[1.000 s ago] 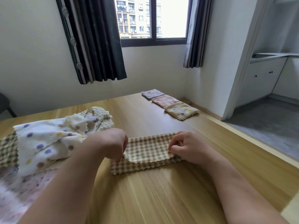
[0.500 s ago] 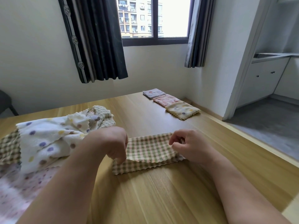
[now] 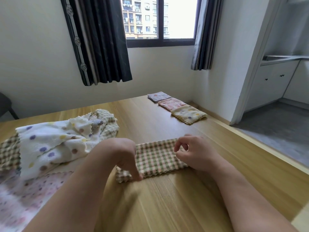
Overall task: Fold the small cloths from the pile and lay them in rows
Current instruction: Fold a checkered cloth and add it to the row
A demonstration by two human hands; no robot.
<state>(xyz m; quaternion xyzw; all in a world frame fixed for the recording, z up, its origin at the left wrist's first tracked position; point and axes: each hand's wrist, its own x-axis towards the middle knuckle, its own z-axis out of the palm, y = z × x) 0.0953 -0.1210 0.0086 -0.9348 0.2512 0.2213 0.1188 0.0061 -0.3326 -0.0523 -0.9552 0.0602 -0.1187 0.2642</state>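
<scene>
A green-and-pink checked cloth [image 3: 158,158] lies folded in half as a long strip on the wooden table [image 3: 167,206]. My left hand [image 3: 120,151] points its fingers down and pinches the strip's near left corner. Over the strip's right end hovers my right hand [image 3: 195,153], fingers loosely curled, thumb and forefinger apart, holding nothing. To the left sits the pile of unfolded cloths [image 3: 55,144], with a white dotted one on top. At the far right a row holds three folded cloths: a grey-purple cloth [image 3: 159,96], a pink cloth [image 3: 172,103] and a yellow cloth [image 3: 189,113].
The table's right edge runs diagonally beside a lower grey floor [image 3: 275,131]. A white wall stands just behind the folded row. A dark chair [image 3: 5,106] shows at the far left behind the table.
Both hands drew the cloth's upper layer toward me until its edge met the near edge. My right hand then let go and lifted slightly.
</scene>
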